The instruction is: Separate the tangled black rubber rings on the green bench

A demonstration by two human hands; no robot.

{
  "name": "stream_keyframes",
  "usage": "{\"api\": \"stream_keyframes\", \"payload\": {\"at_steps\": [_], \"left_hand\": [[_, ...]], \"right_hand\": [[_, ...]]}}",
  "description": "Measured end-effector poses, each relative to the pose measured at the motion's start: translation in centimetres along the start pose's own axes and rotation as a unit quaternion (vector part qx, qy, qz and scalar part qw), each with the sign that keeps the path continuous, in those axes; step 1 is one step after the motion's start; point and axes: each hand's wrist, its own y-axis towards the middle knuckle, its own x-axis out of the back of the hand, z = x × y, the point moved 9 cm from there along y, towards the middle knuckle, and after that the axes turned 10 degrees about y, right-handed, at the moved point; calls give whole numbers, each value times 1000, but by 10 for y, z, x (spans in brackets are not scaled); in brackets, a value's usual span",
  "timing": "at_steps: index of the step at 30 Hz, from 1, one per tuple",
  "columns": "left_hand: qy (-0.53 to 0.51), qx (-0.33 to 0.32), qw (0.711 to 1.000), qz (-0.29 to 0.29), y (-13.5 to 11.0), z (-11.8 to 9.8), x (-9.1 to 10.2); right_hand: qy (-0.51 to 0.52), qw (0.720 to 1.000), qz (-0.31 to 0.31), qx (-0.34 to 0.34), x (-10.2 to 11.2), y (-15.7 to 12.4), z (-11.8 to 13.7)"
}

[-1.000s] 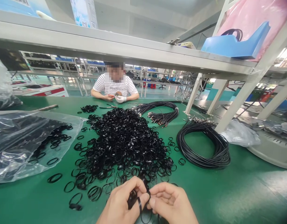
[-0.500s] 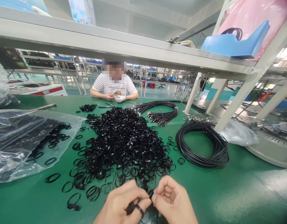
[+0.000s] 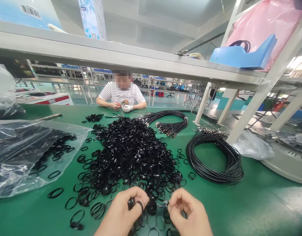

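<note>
Low in the view, my left hand is curled closed with black rings tucked inside its fingers. One more black ring sits around its thumb. To the right, my right hand pinches thumb and forefinger together; a small dark bit shows at the tips, too blurred to name. A gap separates the two hands. Beyond them rises a large heap of thin black rings, with loose rings spread at its near edge and under my hands.
Left of the heap lies a clear plastic bag of black rings. Coiled black cables rest to the right, and another cable bundle farther back. Across the green table sits a person. A shelf spans overhead.
My hands have moved apart: the fingertips met around a black ring before, and now there is a gap. The left hand has shifted left. The camera has tilted slightly up.
</note>
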Motion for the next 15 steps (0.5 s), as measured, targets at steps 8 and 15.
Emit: {"api": "stream_keyframes", "payload": {"at_steps": [8,15], "left_hand": [[-18,68,996,-63,11,25,24],[-92,79,984,-131,11,29,40]], "right_hand": [[-120,992,14,32,18,10,7],[-249,961,112,49,7,9,17]]}}
